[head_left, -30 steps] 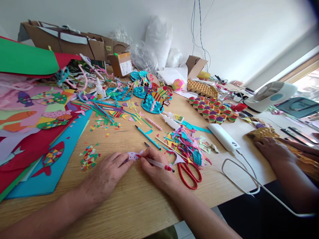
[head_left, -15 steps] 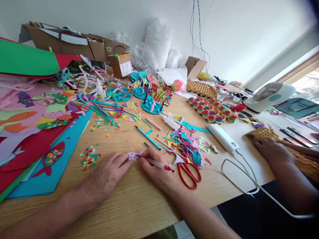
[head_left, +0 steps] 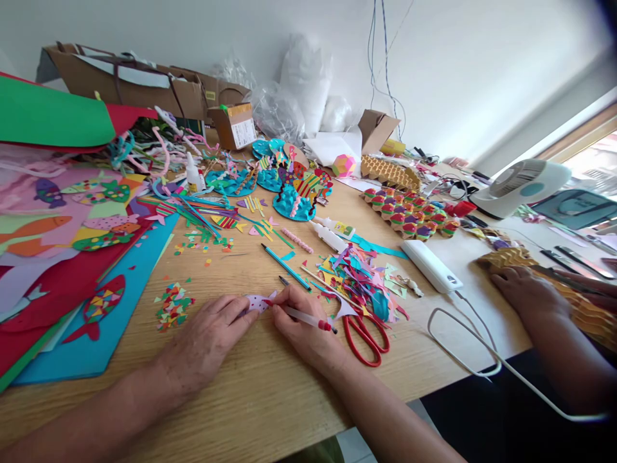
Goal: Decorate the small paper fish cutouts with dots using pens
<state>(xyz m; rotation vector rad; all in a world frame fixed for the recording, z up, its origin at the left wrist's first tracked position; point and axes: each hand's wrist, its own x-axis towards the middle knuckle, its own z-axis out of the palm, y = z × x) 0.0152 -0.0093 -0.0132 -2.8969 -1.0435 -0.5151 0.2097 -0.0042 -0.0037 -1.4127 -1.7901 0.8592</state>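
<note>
In my right hand (head_left: 303, 328) is a red pen (head_left: 308, 318) with a clear barrel, gripped between bent fingers and thumb. Its tip end is at a small lilac paper fish (head_left: 258, 302) with dark red dots. My left hand (head_left: 214, 328) pins that fish against the table, fingertips pressed along its left side and partly covering it. Left of this hand lies a heap of tiny coloured paper bits (head_left: 173, 305). Red-handled scissors (head_left: 369, 337) rest right of my right hand, beside a pile of paper scraps (head_left: 366, 276).
A blue pen (head_left: 286, 267) and glue bottles (head_left: 330, 238) lie ahead. Coloured paper sheets (head_left: 116, 334) cover the left side. A white power bank (head_left: 431, 265) trails a cable at right, near a co-worker's hand (head_left: 530, 299) on a yellow egg tray (head_left: 585, 302).
My hands, the pen and the paper fish look unmoved. At the far right, the co-worker's other hand has shifted slightly over the egg tray.
</note>
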